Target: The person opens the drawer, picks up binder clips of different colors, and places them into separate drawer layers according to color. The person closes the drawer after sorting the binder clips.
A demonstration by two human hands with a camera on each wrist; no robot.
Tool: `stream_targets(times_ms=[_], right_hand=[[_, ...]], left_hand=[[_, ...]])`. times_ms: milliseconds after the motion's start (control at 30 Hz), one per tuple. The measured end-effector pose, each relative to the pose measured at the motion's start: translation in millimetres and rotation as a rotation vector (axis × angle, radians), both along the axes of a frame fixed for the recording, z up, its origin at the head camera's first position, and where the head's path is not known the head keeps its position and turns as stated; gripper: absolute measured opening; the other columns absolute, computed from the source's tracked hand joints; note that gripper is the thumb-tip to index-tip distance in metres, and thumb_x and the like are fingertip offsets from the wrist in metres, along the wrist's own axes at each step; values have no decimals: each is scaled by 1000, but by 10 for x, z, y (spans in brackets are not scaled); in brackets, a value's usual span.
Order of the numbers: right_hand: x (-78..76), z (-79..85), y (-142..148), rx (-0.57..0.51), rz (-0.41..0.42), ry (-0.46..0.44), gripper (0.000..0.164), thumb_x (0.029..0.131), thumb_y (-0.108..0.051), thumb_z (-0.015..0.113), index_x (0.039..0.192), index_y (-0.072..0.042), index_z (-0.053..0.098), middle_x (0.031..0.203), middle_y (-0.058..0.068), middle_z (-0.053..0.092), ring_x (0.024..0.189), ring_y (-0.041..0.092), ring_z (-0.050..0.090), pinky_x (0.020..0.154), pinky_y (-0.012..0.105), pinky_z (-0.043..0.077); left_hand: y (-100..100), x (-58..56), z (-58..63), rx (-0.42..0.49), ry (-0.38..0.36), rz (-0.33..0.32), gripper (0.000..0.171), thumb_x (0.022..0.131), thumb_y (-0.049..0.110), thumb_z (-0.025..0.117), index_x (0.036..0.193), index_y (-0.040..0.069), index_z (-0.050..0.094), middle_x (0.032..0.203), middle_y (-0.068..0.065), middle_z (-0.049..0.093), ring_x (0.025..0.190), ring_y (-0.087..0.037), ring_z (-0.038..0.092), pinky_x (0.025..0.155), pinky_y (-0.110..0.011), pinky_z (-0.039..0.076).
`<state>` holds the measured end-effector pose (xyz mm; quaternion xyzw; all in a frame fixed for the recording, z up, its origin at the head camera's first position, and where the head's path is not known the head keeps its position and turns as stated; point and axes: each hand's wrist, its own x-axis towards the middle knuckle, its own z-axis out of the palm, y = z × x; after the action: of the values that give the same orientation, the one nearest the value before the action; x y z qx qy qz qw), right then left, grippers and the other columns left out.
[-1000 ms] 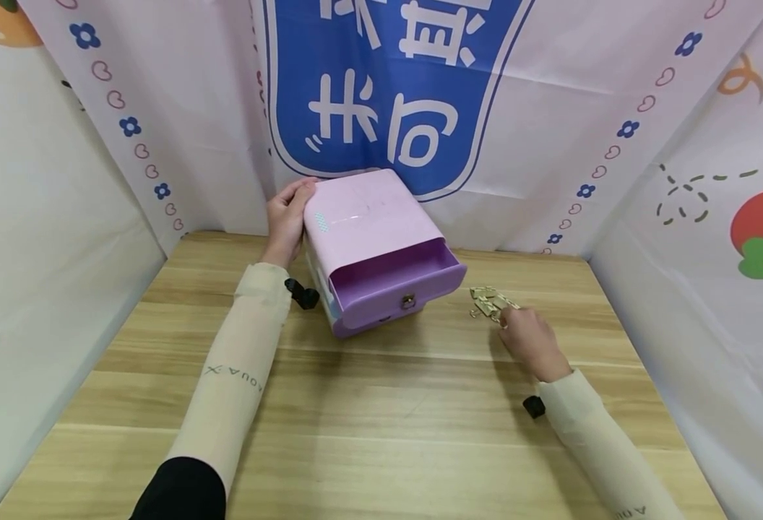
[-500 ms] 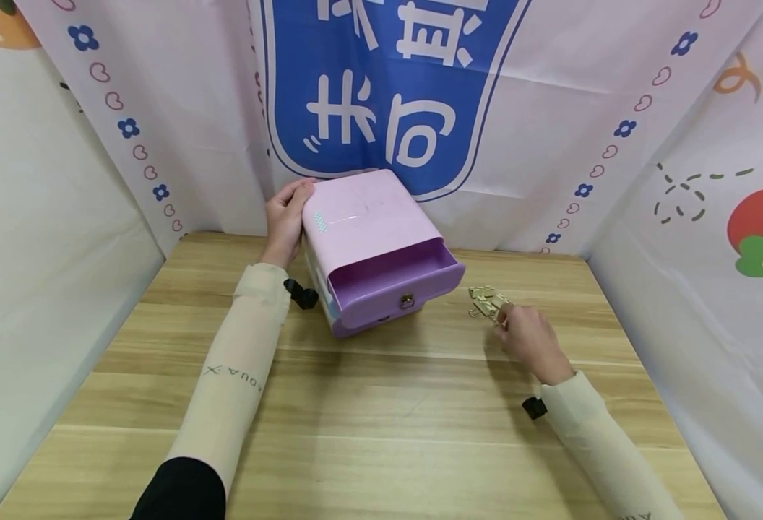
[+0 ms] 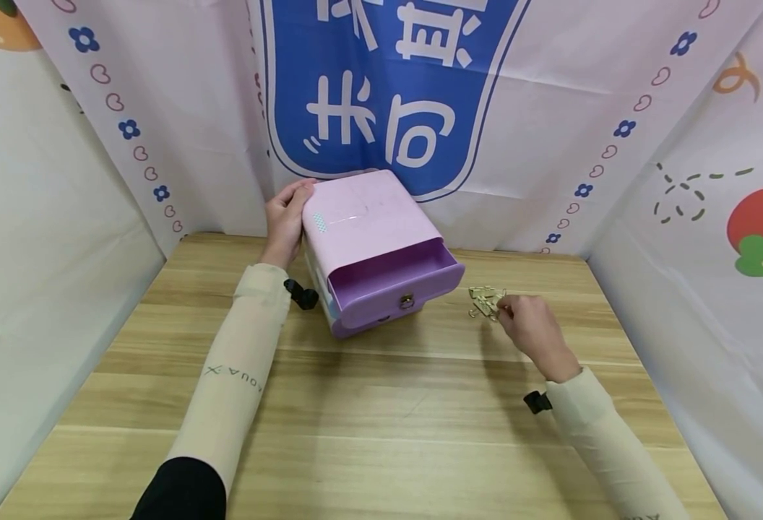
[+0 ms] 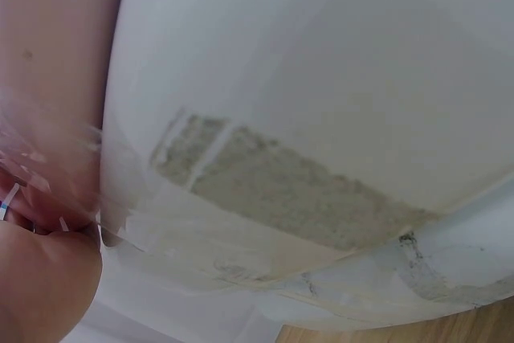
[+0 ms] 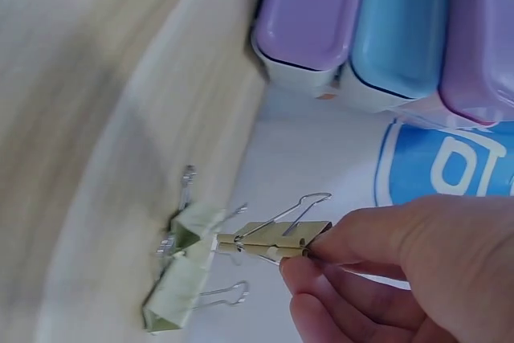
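My right hand [image 3: 531, 328] pinches a gold binder clip [image 5: 281, 234] between thumb and fingers, with its wire handles sticking out. Right beside it, more gold binder clips [image 3: 482, 297] lie in a small heap on the table; two show clearly in the right wrist view. At the back left corner of a pink drawer box [image 3: 371, 217], my left hand [image 3: 284, 220] grips the edge. The box's top purple drawer [image 3: 436, 283] is pulled out, and its visible inside is bare. In the right wrist view a blue drawer [image 5: 401, 30] and a lower purple drawer [image 5: 312, 18] are closed.
The wooden table [image 3: 355, 433] carries the box near its back edge. Behind it hangs a printed cloth [image 3: 537, 159] with a blue emblem, and cloth walls stand at both sides. A clear film with a grey strip [image 4: 297, 186] covers the box's side.
My right hand has drawn slightly back and up from the heap with a binder clip in its fingers. The left hand and the drawer box have stayed put.
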<state>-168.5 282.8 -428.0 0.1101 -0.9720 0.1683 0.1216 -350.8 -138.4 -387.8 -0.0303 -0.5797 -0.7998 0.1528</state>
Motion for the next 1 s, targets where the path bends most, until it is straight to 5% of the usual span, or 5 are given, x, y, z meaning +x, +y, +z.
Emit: stream_targets(times_ms=[400,1000], right_hand=[[10,218,-70,-60,51,140,13,94,6,66,98,6,78,87,21,78,66,24,69,62,41,59],[67,887,-306,-79,109,349,13,95,4,70,103,2,80,90,18,80,71,28,74,64,43,62]], left_hand=[[13,3,25,-2,-7,-3,27,100,25,75,121,8,78,118,2,74,113,-13,63,94,-22,53],[22,28,30,-20,-20,9,29,100,27,74,123,9,77,119,1,74,112,-12,64,93,-21,53]])
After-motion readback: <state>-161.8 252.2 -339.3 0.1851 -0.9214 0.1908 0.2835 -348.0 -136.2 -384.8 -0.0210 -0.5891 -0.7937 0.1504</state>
